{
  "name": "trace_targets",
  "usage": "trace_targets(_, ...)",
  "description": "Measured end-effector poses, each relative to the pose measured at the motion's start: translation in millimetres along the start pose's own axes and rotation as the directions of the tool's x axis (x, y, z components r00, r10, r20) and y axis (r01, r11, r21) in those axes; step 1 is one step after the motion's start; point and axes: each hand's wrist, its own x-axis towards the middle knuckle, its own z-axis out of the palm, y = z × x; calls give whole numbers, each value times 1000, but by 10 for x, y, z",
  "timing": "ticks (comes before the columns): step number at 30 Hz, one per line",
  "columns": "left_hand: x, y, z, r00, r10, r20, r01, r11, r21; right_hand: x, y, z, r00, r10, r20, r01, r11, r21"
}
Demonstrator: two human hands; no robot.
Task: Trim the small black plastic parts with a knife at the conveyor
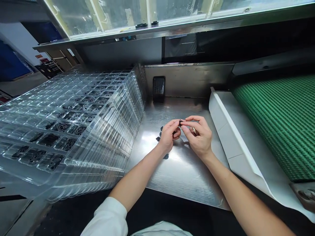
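Note:
Over the steel work surface [182,170] my two hands meet, fingertips together. My left hand [169,134] is curled, its fingers pinched at a small dark part [181,121] between both hands. From the other side, my right hand [199,134] pinches the same part with thumb and forefinger; a ring shows on one finger. Several small black parts [159,133] lie on the steel just left of my left hand, and one [166,156] sits below my left wrist.
A tilted stack of clear plastic trays [73,124] fills the left, some pockets holding round black parts [62,127]. A green ribbed conveyor belt [278,124] runs at the right behind a white guide plate [231,137]. A dark block [158,88] stands at the back wall.

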Motion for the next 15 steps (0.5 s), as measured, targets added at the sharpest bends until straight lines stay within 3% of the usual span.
trace_targets(15,-20,33,19,999,-43,29,44,999,-17,-3,18,29,990,142,-17,-141,989,43)
